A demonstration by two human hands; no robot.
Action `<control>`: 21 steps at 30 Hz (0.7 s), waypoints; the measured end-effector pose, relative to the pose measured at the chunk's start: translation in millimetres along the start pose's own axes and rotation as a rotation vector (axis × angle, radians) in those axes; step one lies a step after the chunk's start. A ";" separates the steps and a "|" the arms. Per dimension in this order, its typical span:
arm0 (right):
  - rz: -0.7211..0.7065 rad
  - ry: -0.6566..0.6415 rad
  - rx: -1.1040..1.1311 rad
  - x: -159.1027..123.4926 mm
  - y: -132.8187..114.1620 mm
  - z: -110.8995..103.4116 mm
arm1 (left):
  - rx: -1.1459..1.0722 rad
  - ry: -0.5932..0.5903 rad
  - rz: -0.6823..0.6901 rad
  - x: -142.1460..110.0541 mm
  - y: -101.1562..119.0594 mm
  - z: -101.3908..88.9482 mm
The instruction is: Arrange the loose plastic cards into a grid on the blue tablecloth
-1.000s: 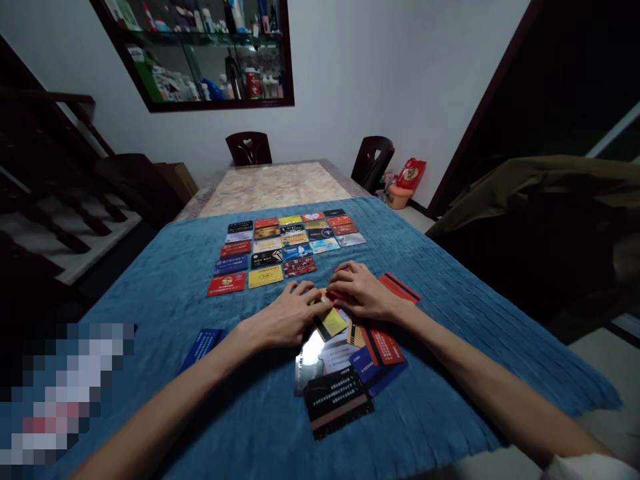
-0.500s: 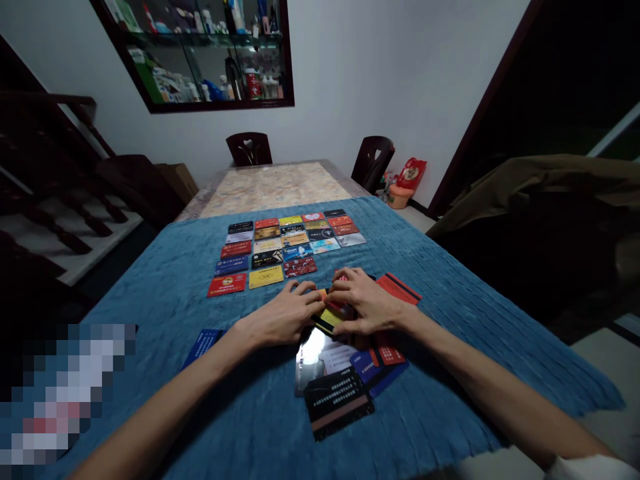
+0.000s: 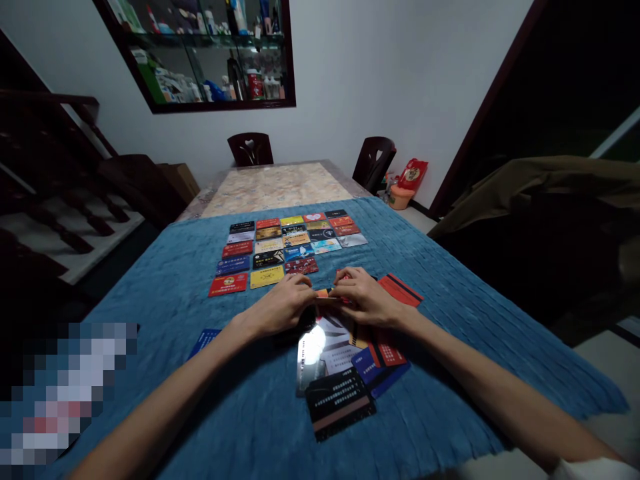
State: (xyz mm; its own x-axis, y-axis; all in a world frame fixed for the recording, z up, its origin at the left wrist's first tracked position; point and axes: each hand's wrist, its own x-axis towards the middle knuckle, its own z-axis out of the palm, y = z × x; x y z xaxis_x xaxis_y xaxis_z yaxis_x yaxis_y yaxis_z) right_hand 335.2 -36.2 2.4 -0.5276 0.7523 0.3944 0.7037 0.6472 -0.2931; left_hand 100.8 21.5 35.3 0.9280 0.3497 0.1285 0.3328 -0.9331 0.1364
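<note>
Between my two hands a card (image 3: 328, 301) is tipped up, showing little more than its edge. My left hand (image 3: 286, 301) pinches its left end, and my right hand (image 3: 364, 298) has its fingers closed at the right end. Just below them lies a loose heap: a shiny silver card (image 3: 309, 363), a black card (image 3: 340, 399) with a brown stripe, a blue card (image 3: 385, 379) and a red card (image 3: 387, 351). Another red card (image 3: 400, 291) with a black stripe lies right of my right hand. Part of the heap is hidden under my fingers.
Beyond my hands, several cards are laid face up in rows, among them a yellow card (image 3: 267, 277) and a red card (image 3: 228, 285). A blue card (image 3: 204, 340) lies by my left forearm. A blue cloth (image 3: 165, 287) covers the near table.
The yellow-faced card between my hands has been tipped up from nearly flat to almost edge-on. More of the heap beneath it now shows.
</note>
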 end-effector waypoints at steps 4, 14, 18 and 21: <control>0.006 0.026 -0.008 -0.5 4.9 4.9 | -0.054 0.057 -0.025 -0.3 -7.5 4.9; 0.054 0.085 -0.038 -1.4 10.3 11.7 | -0.050 0.126 -0.065 -1.9 -15.7 15.2; 0.072 0.105 -0.043 -1.2 9.9 12.8 | -0.082 0.172 -0.082 -1.7 -19.9 24.2; 0.095 0.099 -0.046 -0.6 8.4 13.0 | -0.102 0.193 -0.094 -1.6 -21.6 28.9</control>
State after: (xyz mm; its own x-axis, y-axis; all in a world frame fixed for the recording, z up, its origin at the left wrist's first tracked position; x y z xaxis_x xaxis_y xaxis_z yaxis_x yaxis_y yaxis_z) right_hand 335.2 -29.6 -11.6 -0.4098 0.7924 0.4519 0.7703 0.5659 -0.2938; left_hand 97.0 38.8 3.7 0.8413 0.4534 0.2943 0.3885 -0.8857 0.2541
